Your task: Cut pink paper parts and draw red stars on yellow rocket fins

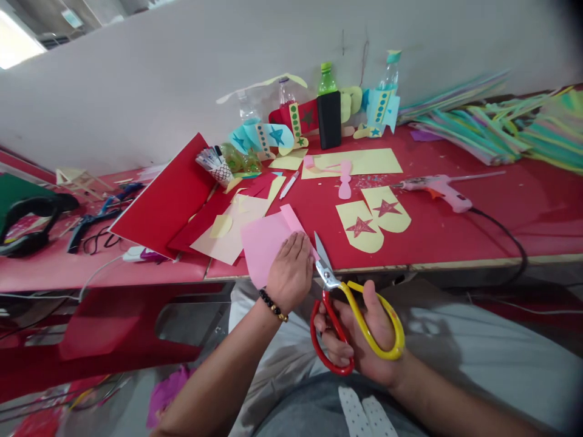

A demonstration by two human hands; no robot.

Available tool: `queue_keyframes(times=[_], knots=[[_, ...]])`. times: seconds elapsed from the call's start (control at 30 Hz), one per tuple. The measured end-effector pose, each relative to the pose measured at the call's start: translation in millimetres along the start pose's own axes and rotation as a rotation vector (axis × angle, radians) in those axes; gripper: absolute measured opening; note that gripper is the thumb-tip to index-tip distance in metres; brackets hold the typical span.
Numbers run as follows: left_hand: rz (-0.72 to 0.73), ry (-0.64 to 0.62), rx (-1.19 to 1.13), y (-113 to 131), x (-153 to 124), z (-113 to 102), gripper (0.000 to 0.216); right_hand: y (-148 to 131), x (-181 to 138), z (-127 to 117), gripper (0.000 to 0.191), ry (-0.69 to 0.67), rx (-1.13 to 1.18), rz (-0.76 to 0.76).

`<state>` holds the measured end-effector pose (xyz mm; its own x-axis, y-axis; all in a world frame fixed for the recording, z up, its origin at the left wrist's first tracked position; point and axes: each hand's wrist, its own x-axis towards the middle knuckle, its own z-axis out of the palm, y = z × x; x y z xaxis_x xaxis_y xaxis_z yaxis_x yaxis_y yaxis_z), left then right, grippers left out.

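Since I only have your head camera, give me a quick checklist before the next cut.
Left hand flat on the pink paper: ok.
Right hand gripping the red-and-yellow-handled scissors: ok.
Blades open on the paper's edge: cannot tell.
Paper fully on the red table: not ok, a corner overhangs the front edge.
Pink hot glue gun away from both hands: ok.

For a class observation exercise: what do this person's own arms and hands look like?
Both forearms are bare, with no sleeve in view. The left hand has a bracelet of round black and gold beads at its wrist; the right hand shows no jewellery.
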<state>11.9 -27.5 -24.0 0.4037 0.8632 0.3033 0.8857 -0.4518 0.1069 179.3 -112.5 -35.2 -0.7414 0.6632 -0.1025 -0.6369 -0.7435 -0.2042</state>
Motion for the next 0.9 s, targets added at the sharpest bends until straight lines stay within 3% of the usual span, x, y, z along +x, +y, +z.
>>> queue_keyframes(times=[0.33, 0.5, 0.63, 0.9], knots=[[0.112, -0.015, -0.109, 3, -4, -15, 0.044, 13, -21, -2, 0.089, 0.079, -0.037, -0.024], [0.039, -0.048, -0.103, 3, -2, -17, 0.048, 17, -32, -5, 0.088, 0.079, -0.053, -0.019], [-0.011, -0.101, -0.063, 3, -2, -16, 0.055, 18, -30, -4, 0.089, 0.065, -0.055, -0.023], [0.018, -0.106, -0.030, 2, -3, -12, 0.054, 11, -14, -1, 0.091, 0.041, -0.019, -0.029]])
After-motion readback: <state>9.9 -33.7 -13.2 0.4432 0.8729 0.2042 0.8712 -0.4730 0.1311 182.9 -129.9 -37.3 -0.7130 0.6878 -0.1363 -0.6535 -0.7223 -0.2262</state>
